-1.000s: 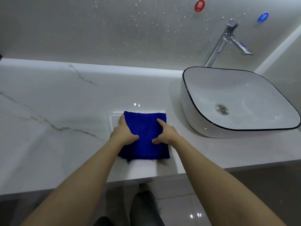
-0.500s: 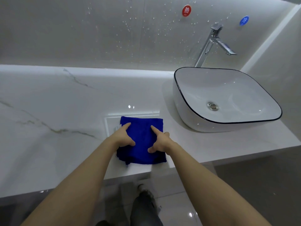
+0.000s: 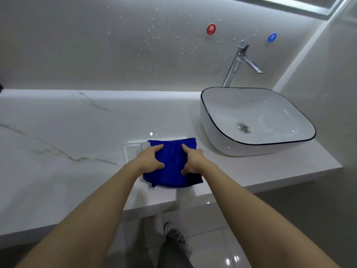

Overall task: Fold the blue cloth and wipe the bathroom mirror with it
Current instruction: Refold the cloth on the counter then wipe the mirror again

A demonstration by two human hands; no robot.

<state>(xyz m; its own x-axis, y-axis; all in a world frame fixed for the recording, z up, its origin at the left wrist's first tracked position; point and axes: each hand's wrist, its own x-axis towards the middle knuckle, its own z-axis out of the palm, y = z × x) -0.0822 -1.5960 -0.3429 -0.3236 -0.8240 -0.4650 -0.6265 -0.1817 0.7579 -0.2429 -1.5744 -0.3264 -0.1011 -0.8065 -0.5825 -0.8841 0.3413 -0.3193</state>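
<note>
The blue cloth (image 3: 172, 163) lies folded into a small square on the white marble counter (image 3: 63, 136), just left of the basin. My left hand (image 3: 149, 160) holds its left side, index finger stretched forward and thumb pressed on top. My right hand (image 3: 194, 161) grips its right side the same way. The cloth's near edge bulges a little between the hands. Only the lit lower edge of the mirror (image 3: 286, 5) shows, at the top right above the wall.
A white basin with a black rim (image 3: 218, 130) stands on the counter to the right, with a chrome tap (image 3: 238, 62) behind it. Water drops speckle the wall (image 3: 135, 45). The counter's front edge runs just below the cloth; my legs and the floor show beneath.
Both hands stay on the cloth in almost the same spots. The view has tilted upward, so the mirror's lower edge now shows at the top.
</note>
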